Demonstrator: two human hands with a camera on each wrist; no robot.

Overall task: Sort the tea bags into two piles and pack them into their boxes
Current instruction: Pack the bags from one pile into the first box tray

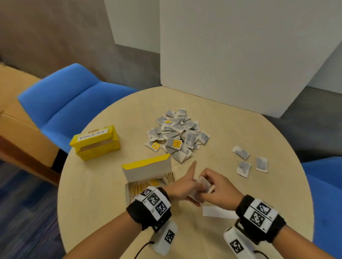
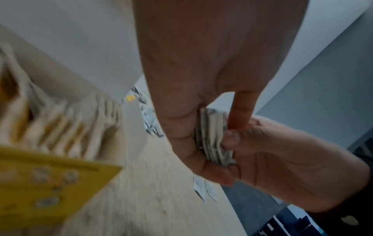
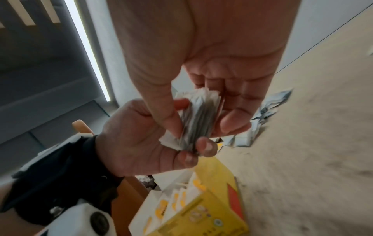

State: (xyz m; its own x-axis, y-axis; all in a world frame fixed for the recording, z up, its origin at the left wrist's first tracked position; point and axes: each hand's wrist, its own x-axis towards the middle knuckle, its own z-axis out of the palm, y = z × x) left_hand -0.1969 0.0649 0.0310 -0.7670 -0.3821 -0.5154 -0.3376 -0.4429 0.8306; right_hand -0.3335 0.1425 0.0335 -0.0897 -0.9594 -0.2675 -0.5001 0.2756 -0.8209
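Observation:
Both hands meet above the near middle of the round table [image 1: 102, 201] and hold one small stack of grey tea bags [image 1: 203, 185] between them. My left hand [image 1: 185, 188] curls its fingers under the stack [image 3: 196, 121], with one digit sticking out forward. My right hand [image 1: 217, 183] pinches the same stack [image 2: 212, 137] between thumb and fingers. Just left of the hands stands an open yellow box [image 1: 148, 169], lid up, with yellow-tagged tea bags packed upright inside. A second yellow box marked "Black Tea" [image 1: 96, 142] sits open at the far left. A mixed heap of tea bags [image 1: 176, 135] lies beyond the hands.
Three loose grey tea bags [image 1: 250, 162] lie on the right side of the table. A white paper strip [image 1: 217, 212] lies under my right wrist. Blue chairs [image 1: 71, 102] stand at the far left and at the right edge. A white panel [image 1: 241, 48] rises behind the table.

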